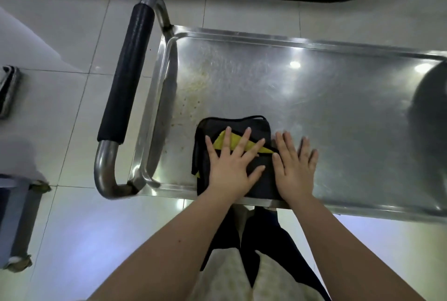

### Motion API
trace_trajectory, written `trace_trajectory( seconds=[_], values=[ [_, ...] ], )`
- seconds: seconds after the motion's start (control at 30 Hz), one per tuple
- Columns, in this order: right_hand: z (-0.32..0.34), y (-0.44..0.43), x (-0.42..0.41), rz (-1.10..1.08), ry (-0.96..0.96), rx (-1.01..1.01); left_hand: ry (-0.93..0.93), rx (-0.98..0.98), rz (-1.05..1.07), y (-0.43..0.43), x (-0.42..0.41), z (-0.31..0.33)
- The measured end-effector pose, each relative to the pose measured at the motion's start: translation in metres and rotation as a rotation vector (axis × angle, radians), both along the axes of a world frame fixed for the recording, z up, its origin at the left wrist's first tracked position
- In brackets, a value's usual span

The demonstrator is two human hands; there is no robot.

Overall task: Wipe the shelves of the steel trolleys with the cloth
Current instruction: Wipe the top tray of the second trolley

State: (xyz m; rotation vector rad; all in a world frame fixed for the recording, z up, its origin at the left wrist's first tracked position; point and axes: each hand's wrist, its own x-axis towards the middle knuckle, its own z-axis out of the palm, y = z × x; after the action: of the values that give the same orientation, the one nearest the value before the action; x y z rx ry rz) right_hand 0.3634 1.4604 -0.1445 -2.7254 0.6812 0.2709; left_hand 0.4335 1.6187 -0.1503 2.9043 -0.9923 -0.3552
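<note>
The folded cloth, dark with a yellow layer showing at a fold, lay flat on the top shelf of the steel trolley, close to its near rim and toward the handle end. It looked soft, light and limp, likely to slide easily on the smooth steel and to bunch or unfold if pinched at one corner; flat palm pressure over its middle seemed the better hold than any grip.

The left hand lay squarely on top of it, fingers spread and extended, pressing down rather than curled around anything, with the yellow fold directly under the fingertips. The right hand was likewise open and flat, its thumb side at the cloth's right edge and the rest of its fingers on bare steel just beyond.

Brownish specks marked the shelf past the left fingertips, toward the padded handle. The tiled floor lay below.
</note>
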Motion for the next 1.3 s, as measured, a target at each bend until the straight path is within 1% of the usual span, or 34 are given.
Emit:
trace_trajectory(
  seconds=[0.17, 0.27, 0.37, 0.5, 0.57, 0.7, 0.83, 0.93, 1.03, 1.17, 1.3],
  values=[
    [-0.010, 0.004, 0.004, 0.052, 0.093, -0.153, -0.045, 0.031, 0.120, 0.047, 0.077, -0.003],
    [-0.014, 0.003, 0.011, 0.040, 0.091, -0.172, -0.021, 0.050, 0.121, 0.060, 0.112, 0.002],
    [-0.016, 0.002, 0.014, 0.044, 0.079, -0.191, -0.010, 0.067, 0.104, 0.059, 0.099, 0.006],
    [-0.014, -0.002, 0.016, 0.050, 0.078, -0.201, -0.014, 0.073, 0.057, 0.070, 0.040, 0.003],
    [-0.013, -0.003, 0.016, 0.052, 0.101, -0.187, -0.004, 0.059, 0.076, 0.075, 0.025, 0.003],
    [-0.011, 0.001, 0.037, 0.027, 0.141, -0.182, -0.015, 0.044, 0.111, 0.073, 0.026, 0.005],
    [-0.010, 0.002, 0.093, 0.123, 0.128, -0.165, -0.027, 0.020, 0.096, 0.069, 0.027, 0.005],
    [-0.015, 0.003, 0.099, 0.133, 0.086, -0.193, -0.042, -0.002, 0.088, 0.069, 0.036, 0.002],
    [-0.017, 0.005, 0.092, 0.134, 0.053, -0.194, -0.054, -0.008, 0.102, 0.063, 0.069, 0.002],
    [-0.017, 0.007, 0.090, 0.123, 0.019, -0.185, -0.066, 0.002, 0.143, 0.042, 0.145, -0.002],
    [-0.017, 0.010, 0.090, 0.130, -0.017, -0.180, -0.037, -0.002, 0.152, 0.012, 0.219, -0.007]
  ],
)
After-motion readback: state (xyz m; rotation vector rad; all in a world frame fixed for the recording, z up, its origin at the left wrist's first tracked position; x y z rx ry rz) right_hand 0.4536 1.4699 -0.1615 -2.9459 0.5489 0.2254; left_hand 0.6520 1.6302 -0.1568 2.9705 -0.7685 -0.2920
